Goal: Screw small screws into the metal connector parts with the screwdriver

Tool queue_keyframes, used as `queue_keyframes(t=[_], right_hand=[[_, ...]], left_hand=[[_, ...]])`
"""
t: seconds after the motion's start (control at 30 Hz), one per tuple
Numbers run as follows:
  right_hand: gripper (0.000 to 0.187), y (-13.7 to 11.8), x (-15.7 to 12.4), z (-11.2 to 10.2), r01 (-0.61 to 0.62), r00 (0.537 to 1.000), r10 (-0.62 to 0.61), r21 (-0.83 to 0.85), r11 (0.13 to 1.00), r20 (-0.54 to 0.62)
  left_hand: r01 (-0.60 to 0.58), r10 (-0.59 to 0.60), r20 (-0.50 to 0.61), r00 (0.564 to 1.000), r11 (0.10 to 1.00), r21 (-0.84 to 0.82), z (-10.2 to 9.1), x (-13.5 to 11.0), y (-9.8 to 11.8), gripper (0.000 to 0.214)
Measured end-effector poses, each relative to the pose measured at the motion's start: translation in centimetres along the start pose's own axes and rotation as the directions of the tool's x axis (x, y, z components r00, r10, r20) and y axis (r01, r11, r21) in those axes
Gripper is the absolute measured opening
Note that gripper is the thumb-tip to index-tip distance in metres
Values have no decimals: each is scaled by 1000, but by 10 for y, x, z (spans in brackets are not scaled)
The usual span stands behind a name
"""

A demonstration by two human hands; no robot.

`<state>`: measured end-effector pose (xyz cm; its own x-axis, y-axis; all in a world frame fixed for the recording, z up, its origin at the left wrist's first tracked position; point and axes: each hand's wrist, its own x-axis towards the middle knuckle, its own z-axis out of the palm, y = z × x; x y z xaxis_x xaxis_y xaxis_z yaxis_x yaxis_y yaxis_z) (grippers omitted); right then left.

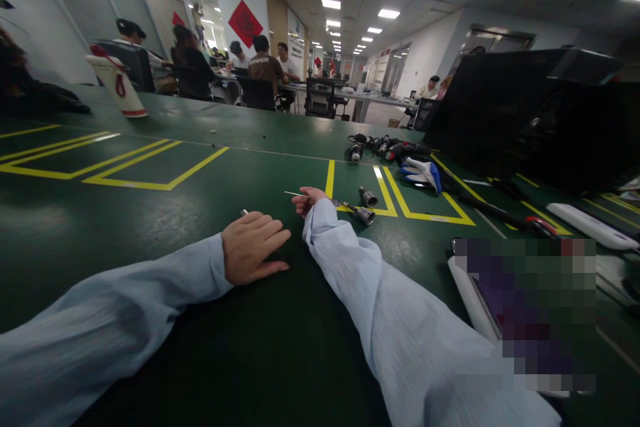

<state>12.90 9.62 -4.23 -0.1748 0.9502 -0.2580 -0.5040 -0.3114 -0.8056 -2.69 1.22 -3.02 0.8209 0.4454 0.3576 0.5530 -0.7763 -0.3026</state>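
Note:
My left hand (255,247) is palm down over the green table (200,213), its fingers curled and its thumb held off to the side. A small shiny metal piece (244,212) pokes out beyond its knuckles; the rest is hidden under the hand. Just to the right, my right hand (309,200) is closed around a thin metal rod (295,194), whose slim end points left. Beyond that wrist lie two metal sockets, one upper (369,197) and one lower (365,215), near yellow tape.
Yellow tape (130,183) outlines boxes on the tabletop. At right are a blue-and-white glove (421,173), black corded tools (383,145), a white device (593,225) and a large black case-like object (500,100). A white cup (119,85) stands far left. Several people sit beyond.

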Motion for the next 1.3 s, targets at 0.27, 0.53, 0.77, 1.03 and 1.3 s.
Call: queue_keyframes(t=[0.27,0.53,0.77,1.03,1.3], right_hand=[[19,10,-8,2,12,997,-9,-44,999,80],[26,29,-38,5,345,938,-338,-304,888,77],[42,26,-51,12,364,930,-337,-503,784,148],[40,27,-59,20,291,955,-261,-637,714,144],[39,33,-44,13,289,943,-300,-800,525,144]], left_hand=[[291,-297,35,954,899,-328,11,-18,-20,22],[382,-416,21,909,813,-439,12,-18,-30,33],[534,-565,67,822,725,-435,15,-22,-27,41],[537,-754,339,563,21,-844,16,-16,-26,55],[457,-780,444,441,-230,-859,6,-9,-19,50]])
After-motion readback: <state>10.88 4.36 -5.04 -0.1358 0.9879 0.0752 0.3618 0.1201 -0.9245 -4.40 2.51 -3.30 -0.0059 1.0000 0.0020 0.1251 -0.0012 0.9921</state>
